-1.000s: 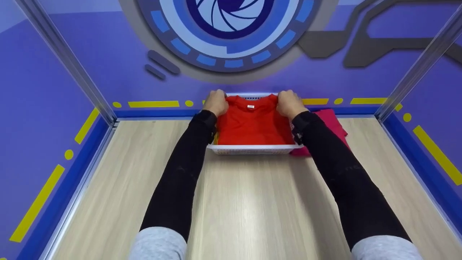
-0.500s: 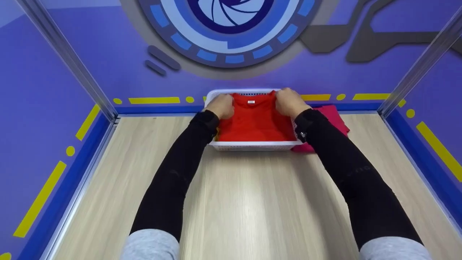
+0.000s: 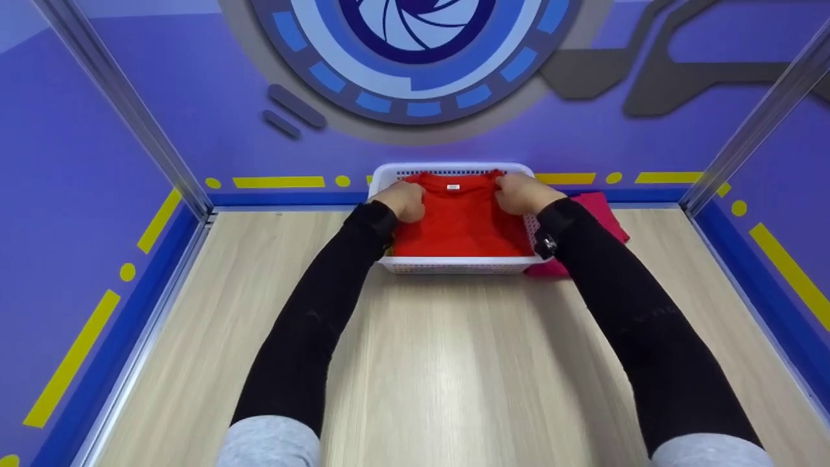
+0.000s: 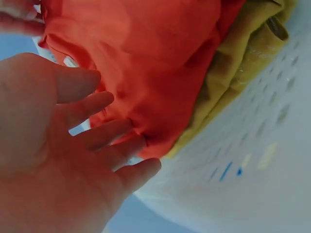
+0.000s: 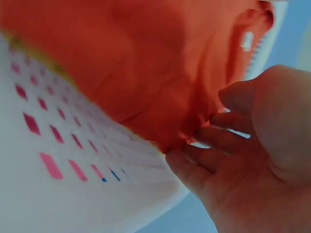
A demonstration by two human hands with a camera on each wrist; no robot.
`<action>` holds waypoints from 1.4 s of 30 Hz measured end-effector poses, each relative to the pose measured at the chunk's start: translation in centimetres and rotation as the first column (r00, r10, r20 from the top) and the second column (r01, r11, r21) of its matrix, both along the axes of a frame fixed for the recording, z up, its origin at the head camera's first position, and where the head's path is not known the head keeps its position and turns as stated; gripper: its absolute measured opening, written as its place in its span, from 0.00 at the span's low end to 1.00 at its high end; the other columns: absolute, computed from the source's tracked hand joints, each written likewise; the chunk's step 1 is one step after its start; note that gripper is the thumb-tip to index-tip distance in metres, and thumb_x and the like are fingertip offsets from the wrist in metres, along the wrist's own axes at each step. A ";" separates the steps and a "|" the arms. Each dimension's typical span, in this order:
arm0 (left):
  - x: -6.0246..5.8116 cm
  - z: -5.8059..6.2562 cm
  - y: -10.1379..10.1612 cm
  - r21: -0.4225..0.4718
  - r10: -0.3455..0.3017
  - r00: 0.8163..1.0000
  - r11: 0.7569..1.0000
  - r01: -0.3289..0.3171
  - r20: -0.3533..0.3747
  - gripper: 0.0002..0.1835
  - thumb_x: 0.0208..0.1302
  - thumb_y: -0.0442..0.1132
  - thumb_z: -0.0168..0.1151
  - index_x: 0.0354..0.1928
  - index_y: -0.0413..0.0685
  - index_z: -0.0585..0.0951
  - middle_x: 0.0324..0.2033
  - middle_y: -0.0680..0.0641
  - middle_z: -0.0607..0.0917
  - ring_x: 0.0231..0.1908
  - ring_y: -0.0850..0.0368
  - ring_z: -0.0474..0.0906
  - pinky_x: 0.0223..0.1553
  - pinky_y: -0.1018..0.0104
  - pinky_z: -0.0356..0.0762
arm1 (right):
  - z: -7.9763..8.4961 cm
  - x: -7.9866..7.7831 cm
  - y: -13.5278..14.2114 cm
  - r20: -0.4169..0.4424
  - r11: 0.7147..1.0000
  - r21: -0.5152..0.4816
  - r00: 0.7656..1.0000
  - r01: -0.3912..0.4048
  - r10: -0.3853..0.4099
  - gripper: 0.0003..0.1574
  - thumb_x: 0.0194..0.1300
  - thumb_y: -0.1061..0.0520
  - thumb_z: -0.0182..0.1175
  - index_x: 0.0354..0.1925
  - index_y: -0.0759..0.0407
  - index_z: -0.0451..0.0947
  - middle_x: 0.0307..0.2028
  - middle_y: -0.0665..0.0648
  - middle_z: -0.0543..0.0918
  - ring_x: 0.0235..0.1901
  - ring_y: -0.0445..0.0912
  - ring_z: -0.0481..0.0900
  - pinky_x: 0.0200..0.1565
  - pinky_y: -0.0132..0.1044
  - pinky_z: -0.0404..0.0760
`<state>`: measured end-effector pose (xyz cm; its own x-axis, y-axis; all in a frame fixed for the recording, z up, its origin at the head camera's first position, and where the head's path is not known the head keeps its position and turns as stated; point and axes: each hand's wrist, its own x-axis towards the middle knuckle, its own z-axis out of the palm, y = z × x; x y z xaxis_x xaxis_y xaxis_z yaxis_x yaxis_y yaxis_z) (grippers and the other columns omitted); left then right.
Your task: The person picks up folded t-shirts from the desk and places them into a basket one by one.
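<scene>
A folded red shirt [image 3: 459,224] with a white neck label lies in a white perforated basket [image 3: 460,262], its collar toward the back wall. My left hand [image 3: 403,201] is inside the basket's left side. In the left wrist view its slightly bent fingers [image 4: 109,136] touch the shirt's edge and the thumb stands apart. My right hand [image 3: 521,193] is at the shirt's right shoulder; in the right wrist view its loosely bent fingers [image 5: 209,155] touch the cloth edge. Mustard-yellow cloth [image 4: 228,73] shows beneath the shirt along the basket wall.
A folded magenta cloth [image 3: 600,214] lies on the wooden tabletop [image 3: 441,363] to the right of the basket, partly hidden by my right forearm. The blue-purple back wall [image 3: 363,146] rises close behind the basket. Side walls enclose the table at left and right.
My left hand has come off the basket's left rim area and moved inward and toward me over the shirt. The right hand has shifted slightly toward me. Both hands look looser than before.
</scene>
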<state>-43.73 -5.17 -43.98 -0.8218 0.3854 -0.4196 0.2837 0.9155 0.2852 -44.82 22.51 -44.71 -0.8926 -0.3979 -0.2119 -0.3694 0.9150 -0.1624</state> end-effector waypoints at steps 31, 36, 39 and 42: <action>8.0 -2.7 -1.0 0.171 -0.115 0.992 0.978 0.123 -0.059 0.32 0.87 0.58 0.53 0.19 0.53 0.74 0.16 0.55 0.63 0.19 0.58 0.61 0.34 0.62 0.68 | -1.5 8.6 0.3 0.181 0.980 -0.145 0.970 -0.134 0.159 0.21 0.85 0.46 0.59 0.37 0.53 0.90 0.21 0.47 0.68 0.27 0.45 0.71 0.38 0.41 0.75; 8.2 -3.0 -0.9 0.184 -0.084 0.995 0.978 0.092 -0.052 0.33 0.88 0.60 0.48 0.18 0.56 0.70 0.15 0.55 0.63 0.18 0.57 0.63 0.36 0.61 0.72 | -1.8 8.5 0.1 0.205 0.986 -0.148 0.973 -0.073 0.103 0.30 0.86 0.45 0.53 0.23 0.49 0.75 0.19 0.46 0.64 0.23 0.44 0.68 0.34 0.40 0.72; 8.7 -2.9 -0.8 0.201 -0.084 0.993 0.975 0.099 -0.081 0.32 0.89 0.57 0.48 0.19 0.55 0.70 0.16 0.55 0.64 0.19 0.57 0.65 0.36 0.60 0.73 | -2.0 9.0 0.1 0.153 0.982 -0.177 0.984 -0.068 0.095 0.33 0.86 0.46 0.53 0.18 0.47 0.66 0.17 0.46 0.63 0.22 0.44 0.66 0.32 0.40 0.70; 9.5 -3.2 -0.8 0.237 -0.092 0.984 0.963 0.127 -0.153 0.30 0.88 0.53 0.50 0.20 0.55 0.71 0.17 0.55 0.64 0.20 0.58 0.65 0.34 0.62 0.72 | -2.5 9.7 0.2 0.047 0.966 -0.240 0.992 -0.100 0.114 0.33 0.85 0.49 0.56 0.18 0.48 0.68 0.16 0.46 0.63 0.20 0.43 0.66 0.31 0.39 0.70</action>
